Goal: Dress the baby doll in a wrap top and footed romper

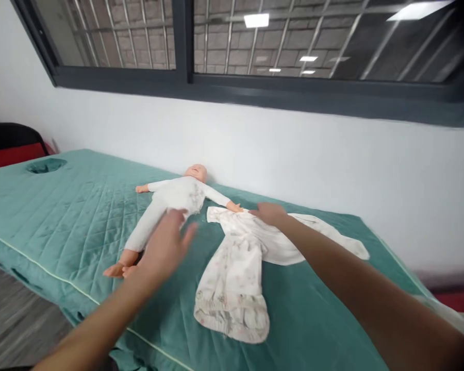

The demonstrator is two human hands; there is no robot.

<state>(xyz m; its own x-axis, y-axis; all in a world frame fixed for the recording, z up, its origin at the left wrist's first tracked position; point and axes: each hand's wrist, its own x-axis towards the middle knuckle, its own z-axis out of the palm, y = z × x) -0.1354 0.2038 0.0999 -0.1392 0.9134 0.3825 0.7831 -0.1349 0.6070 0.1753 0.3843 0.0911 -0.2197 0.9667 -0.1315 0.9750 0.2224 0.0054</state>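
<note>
A baby doll [178,195] in a white long-sleeved suit lies on its back, arms spread, its head by the wall. Over the doll's legs hovers my left hand [170,242], slightly blurred, with thumb and fingers apart and nothing visible in them. A white baby garment [239,263] with a faint print lies spread beside the doll, its wide hem towards me. At the garment's far edge, close to the doll's hand [235,207], is my right hand [269,213]. Its fingers are mostly hidden, so whether they grip the cloth is unclear.
Everything lies on a green quilted bed [88,206] with a face hole [46,165] at its left end. A white wall [294,154] and a dark-framed window [185,82] run along the far side. A black and red chair [13,144] stands beyond the left end.
</note>
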